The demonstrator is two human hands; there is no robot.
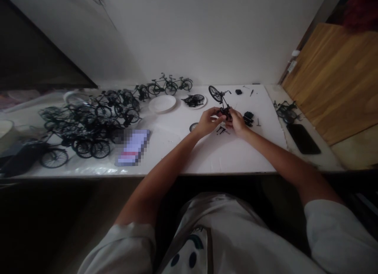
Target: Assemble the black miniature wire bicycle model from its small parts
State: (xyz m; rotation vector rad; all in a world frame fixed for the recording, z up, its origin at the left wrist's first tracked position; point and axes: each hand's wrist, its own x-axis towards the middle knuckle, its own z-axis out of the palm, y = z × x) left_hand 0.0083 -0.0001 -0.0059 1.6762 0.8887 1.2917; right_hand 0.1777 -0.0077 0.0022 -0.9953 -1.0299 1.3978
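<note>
A two-handed grip closes on a small, black, spoke-wheeled model bicycle [223,103], the left hand [208,122] and right hand [236,120] curled in around its lower part above a white, flat-topped counter [236,157]. One spoked wheel and the handlebars rise clear of the fingers; exactly what each fingertip pinches is hidden.

Taking the held model as the clock's centre, thin black loose parts [222,130] lie at 6 o'clock, and a loose black spoked wheel [193,127], partly covered by the left wrist, at 8. A black clump of small pieces [248,118] sits at 4, just beside the right hand, with a slim, dark T-shaped tool [258,122] beyond. A small black block [238,92] rests at 2.

At 9 o'clock, a round white plate [204,105] carries black parts; farther out are a second round white dish [162,103] and a dense crowd of black model bicycles [102,110]. A lit phone [134,148], its screen blurred, lies at 8.
</note>
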